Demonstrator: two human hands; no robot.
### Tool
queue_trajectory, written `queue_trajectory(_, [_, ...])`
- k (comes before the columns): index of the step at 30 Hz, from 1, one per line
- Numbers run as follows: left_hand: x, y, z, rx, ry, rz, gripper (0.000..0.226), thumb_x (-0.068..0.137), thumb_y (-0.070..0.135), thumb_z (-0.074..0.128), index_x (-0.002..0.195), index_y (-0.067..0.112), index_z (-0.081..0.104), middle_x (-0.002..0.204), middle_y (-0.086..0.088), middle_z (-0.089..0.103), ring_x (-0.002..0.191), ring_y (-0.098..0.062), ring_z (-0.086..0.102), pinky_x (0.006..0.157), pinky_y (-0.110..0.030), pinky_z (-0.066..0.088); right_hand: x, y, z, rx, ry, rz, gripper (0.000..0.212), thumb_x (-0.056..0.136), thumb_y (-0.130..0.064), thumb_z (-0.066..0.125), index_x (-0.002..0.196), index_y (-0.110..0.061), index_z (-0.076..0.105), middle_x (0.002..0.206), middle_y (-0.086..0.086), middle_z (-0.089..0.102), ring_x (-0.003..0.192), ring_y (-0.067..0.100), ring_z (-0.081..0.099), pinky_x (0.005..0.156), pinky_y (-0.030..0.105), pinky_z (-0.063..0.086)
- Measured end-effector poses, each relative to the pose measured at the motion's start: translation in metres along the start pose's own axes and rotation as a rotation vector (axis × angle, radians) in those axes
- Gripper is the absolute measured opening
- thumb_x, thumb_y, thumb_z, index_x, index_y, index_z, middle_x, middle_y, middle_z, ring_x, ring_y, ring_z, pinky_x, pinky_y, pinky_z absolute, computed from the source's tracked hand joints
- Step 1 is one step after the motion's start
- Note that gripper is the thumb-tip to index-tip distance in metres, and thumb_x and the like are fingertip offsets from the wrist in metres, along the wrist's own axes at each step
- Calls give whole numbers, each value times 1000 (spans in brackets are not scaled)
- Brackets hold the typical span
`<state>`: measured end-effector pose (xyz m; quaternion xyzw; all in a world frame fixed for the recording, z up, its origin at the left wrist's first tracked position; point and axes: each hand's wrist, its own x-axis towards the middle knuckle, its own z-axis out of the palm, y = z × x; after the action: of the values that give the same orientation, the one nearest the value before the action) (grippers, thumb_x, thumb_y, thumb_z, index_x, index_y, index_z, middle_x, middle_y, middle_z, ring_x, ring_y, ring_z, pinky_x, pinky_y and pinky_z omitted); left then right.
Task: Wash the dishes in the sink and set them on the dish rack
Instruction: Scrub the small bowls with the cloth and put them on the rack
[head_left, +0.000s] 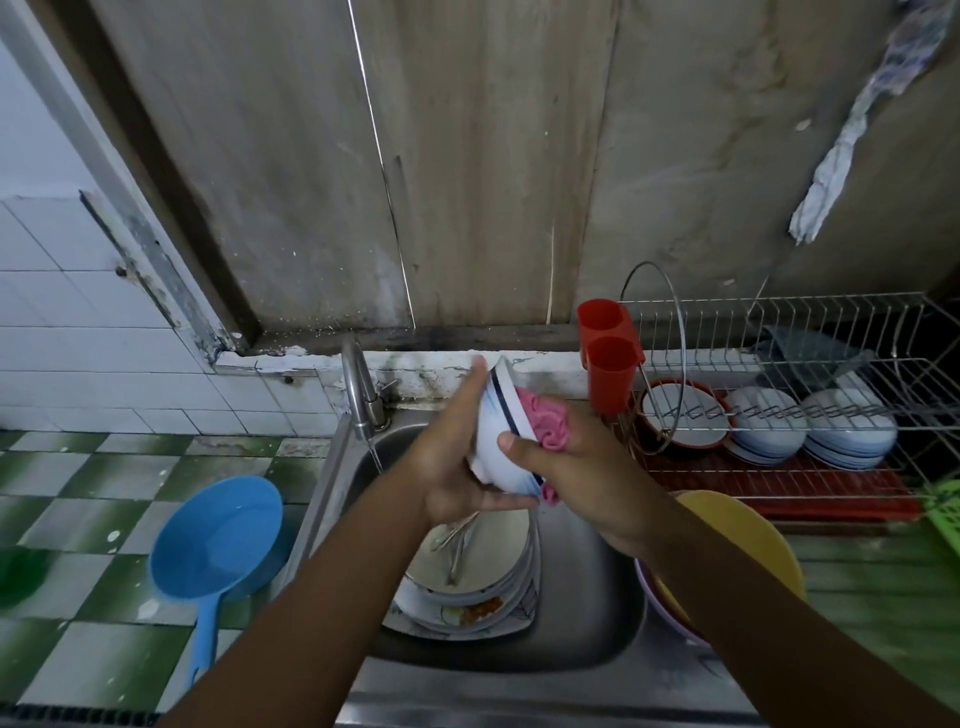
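Above the steel sink (587, 577) my left hand (449, 457) holds a white bowl with a blue rim stripe (498, 441), tilted on its side with its mouth facing right. My right hand (576, 467) grips a pink cloth (545, 423) that is pressed into the bowl, thumb on the bowl's outside. Below them a stack of dirty plates (478, 597) lies in the sink with metal utensils (460, 540) on top. The wire dish rack (789, 374) stands to the right and holds stacked white plates (769, 431).
The faucet (361, 395) runs a thin stream into the sink's left side. Red utensil cups (608, 358) hang on the rack's left end. A blue dipper (218, 540) lies on the green-checked counter at left. Yellow and purple basins (748, 540) sit right of the sink.
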<state>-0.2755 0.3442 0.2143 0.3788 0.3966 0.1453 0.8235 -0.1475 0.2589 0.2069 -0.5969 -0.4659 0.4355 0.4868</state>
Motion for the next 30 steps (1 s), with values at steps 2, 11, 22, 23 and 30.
queue_trajectory(2, [3, -10, 11, 78, 89, 112, 80, 79, 86, 50, 127, 24, 66, 117, -9, 75, 102, -30, 74, 84, -55, 60, 3, -9, -1, 128, 37, 31, 36, 90, -37, 72, 120, -18, 68, 109, 2, 75, 97, 18, 73, 84, 38, 56])
queue_trajectory(11, [19, -27, 11, 431, 306, 601, 82, 72, 79, 67, 136, 31, 50, 127, 5, 64, 112, -12, 67, 94, -49, 58, 12, -31, -20, 429, 82, 285, 41, 87, -37, 78, 107, -2, 70, 95, 22, 71, 85, 22, 65, 81, 33, 52])
queue_trajectory(22, [-1, -15, 7, 113, 56, 226, 88, 77, 88, 50, 144, 32, 53, 137, -10, 65, 119, -30, 66, 97, -60, 54, 0, -11, -23, 70, 60, -5, 30, 99, -22, 64, 128, -23, 63, 114, -6, 72, 104, 16, 69, 69, 19, 56])
queue_trajectory(23, [-2, -6, 7, 23, -10, 110, 89, 80, 89, 43, 137, 23, 62, 128, -15, 69, 115, -35, 68, 97, -61, 53, -5, -6, -18, -47, 39, -46, 34, 99, -26, 64, 133, -25, 60, 117, -8, 71, 107, 13, 69, 72, 19, 57])
queue_trajectory(30, [3, -28, 37, 266, 194, 365, 64, 83, 81, 53, 117, 29, 67, 109, -5, 76, 97, -28, 75, 74, -58, 62, -4, -33, -17, 425, 83, 179, 32, 97, -32, 65, 113, -4, 67, 89, 7, 78, 87, 21, 76, 89, 38, 61])
